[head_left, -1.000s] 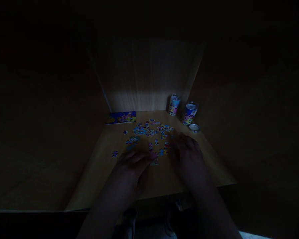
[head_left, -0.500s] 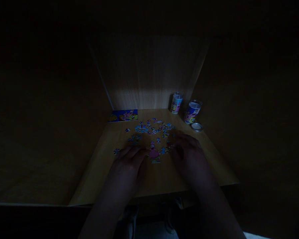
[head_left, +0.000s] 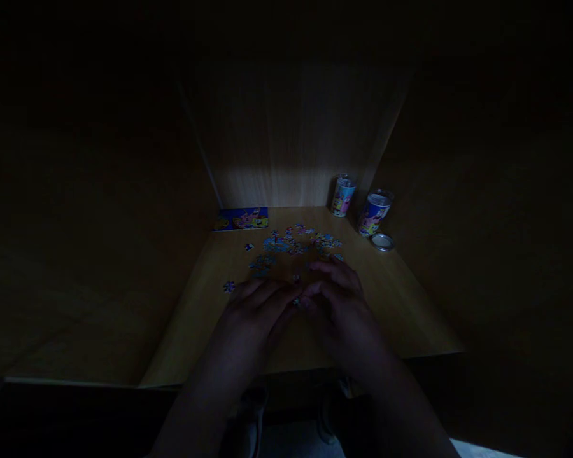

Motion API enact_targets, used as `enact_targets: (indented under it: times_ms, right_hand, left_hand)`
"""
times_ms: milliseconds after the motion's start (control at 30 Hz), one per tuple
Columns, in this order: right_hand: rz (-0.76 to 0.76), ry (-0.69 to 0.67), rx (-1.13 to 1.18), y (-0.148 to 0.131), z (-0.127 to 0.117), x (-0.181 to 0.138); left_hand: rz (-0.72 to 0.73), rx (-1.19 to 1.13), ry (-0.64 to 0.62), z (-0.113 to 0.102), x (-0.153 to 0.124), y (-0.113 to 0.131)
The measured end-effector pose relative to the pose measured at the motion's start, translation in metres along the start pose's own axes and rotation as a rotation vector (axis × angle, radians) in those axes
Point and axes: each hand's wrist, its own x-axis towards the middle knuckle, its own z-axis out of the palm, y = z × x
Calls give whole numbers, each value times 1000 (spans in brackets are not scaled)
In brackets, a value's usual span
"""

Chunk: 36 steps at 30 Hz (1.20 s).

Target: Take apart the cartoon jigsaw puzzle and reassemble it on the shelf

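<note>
My left hand and my right hand meet over joined puzzle pieces showing a pink figure, near the front of the wooden surface. The fingers mostly cover that section. The left thumb and forefinger press on its left side. From the right, my right thumb and forefinger pinch a puzzle piece, largely hidden in the dim light. Just beyond the hands lies a spread of loose pieces, with a blue-green cluster at its left. One loose piece rests beside the left fingers.
Two printed cans with clear tops, a light blue one and a dark blue one, stand at the back right. A round metal lid lies before them. A picture card lies at the back left. Wooden panels enclose the surface.
My right hand has moved left from the loose pieces to the joined section, its fingertips now meeting the left hand's. The left hand has shifted slightly right. The view has tilted a little.
</note>
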Motion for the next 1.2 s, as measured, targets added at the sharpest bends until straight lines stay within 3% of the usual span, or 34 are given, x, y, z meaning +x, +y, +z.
enact_targets:
  times_ms: [733, 1200]
  right_hand:
    - [12, -47, 173, 8, 2, 3]
    - [-9, -30, 139, 7, 5, 4]
  left_hand:
    - [28, -34, -4, 1, -4, 0]
    - [-1, -35, -4, 6, -7, -1]
